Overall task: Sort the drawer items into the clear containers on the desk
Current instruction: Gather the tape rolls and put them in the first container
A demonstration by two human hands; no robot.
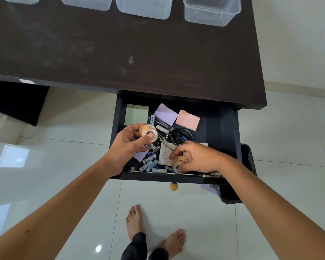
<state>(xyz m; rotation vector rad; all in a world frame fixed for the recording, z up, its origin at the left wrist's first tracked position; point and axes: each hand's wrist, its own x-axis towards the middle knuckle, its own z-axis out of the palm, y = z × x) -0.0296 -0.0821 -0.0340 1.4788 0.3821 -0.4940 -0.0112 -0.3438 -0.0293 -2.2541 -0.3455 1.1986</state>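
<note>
While reaching from dark open drawer (221,128) at six o'clock to clear plastic containers (210,12) at twelve: long carry, easy to spill. Left hand (128,145) pinching translucent orange-cored tape roll (148,133); right hand (197,156) curled around stacked tape rolls (180,162), liable to slip. Snagging black-handled scissors (178,134), scattering small white batteries (150,162) likely.

Matt dark desk (120,53), clear plastic containers (210,14), glossy tiled floor (195,203), seemingly wooden drawer knob (173,186)
</note>
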